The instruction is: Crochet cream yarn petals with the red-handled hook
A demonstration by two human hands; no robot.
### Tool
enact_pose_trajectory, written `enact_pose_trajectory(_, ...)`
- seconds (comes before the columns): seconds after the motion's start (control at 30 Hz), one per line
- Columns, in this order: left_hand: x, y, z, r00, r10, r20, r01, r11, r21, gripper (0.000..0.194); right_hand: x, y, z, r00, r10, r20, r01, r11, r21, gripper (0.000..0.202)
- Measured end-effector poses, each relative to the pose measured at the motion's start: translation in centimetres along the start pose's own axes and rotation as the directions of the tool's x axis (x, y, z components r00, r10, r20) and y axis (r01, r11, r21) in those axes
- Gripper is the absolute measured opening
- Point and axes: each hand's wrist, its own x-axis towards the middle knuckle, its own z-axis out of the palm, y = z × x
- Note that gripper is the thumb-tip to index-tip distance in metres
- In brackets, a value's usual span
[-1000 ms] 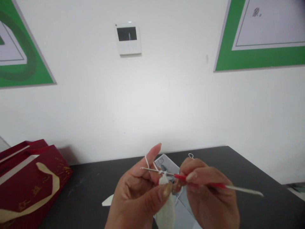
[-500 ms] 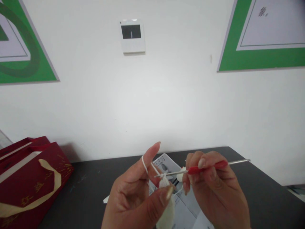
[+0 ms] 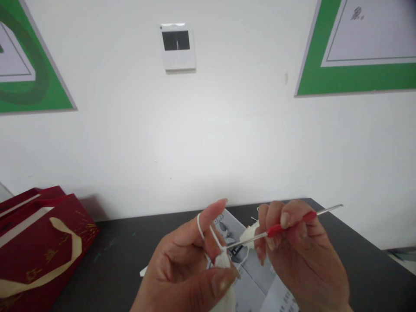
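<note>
Between the thumb and fingers of my left hand (image 3: 185,264) is pinched a piece of white crochet work (image 3: 223,260), its lower part hanging below the thumb. White yarn (image 3: 215,236) loops around my raised left index finger and runs down to the top of the work. My right hand (image 3: 302,251) grips the red handle of a metal crochet hook (image 3: 276,229). The hook's tip meets the top edge of the white work, where the yarn comes in. Its other metal end sticks out to the right, tilted up.
Behind my hands, a white yarn bundle (image 3: 249,236) rests on a printed sheet (image 3: 253,271) on the dark table (image 3: 120,247). Dark red gift bags (image 3: 61,234) with a cream ribbon stand at the left. A white wall (image 3: 227,130) rises behind the table.
The hook has tilted, its tip now lower and drawn back to the right, its far end higher. My right hand has shifted slightly right. My left hand still pinches the work.
</note>
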Motion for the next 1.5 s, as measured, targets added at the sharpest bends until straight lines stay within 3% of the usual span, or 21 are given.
enact_pose_trajectory(0.27,0.0,0.5,-0.7,0.984,-0.175,0.035,0.175,0.984,-0.012,0.048,-0.2,-0.6,-0.5,0.999,-0.030,0.037,0.032,0.998,-0.054,0.009)
enact_pose_trajectory(0.5,0.6,0.2,-1.8,0.944,-0.233,0.234,0.255,0.964,-0.071,0.050,-0.4,-0.8,-0.8,0.997,-0.029,0.078,0.034,0.998,-0.058,0.009)
enact_pose_trajectory(0.63,1.1,0.1,-2.1,0.919,-0.295,0.262,0.325,0.943,-0.078,0.053,-0.2,-0.8,-0.7,0.997,-0.051,0.060,0.056,0.996,-0.075,0.009)
enact_pose_trajectory(0.87,1.4,-0.3,-2.0,0.899,-0.273,0.341,0.317,0.945,-0.077,0.053,0.0,-0.9,-0.7,0.995,-0.088,0.054,0.094,0.987,-0.130,0.012)
enact_pose_trajectory(1.07,1.4,-1.0,-2.0,0.915,-0.235,0.327,0.284,0.953,-0.110,0.054,-0.1,-1.2,-0.8,0.987,-0.147,0.068,0.156,0.974,-0.166,0.010)
enact_pose_trajectory(1.23,1.5,-0.8,-1.6,0.926,-0.253,0.282,0.297,0.946,-0.127,0.048,0.0,-1.4,-1.3,0.995,-0.064,0.079,0.073,0.991,-0.113,0.011)
enact_pose_trajectory(1.37,0.9,-0.3,-1.3,0.946,-0.270,0.177,0.283,0.958,-0.052,0.040,0.3,-0.8,-1.2,0.998,0.009,0.065,-0.010,1.000,0.022,0.009)
enact_pose_trajectory(1.5,0.4,-0.5,-1.1,0.994,-0.111,-0.004,0.111,0.991,0.070,0.034,0.6,0.4,-0.7,0.985,0.158,0.063,-0.168,0.962,0.214,0.008)
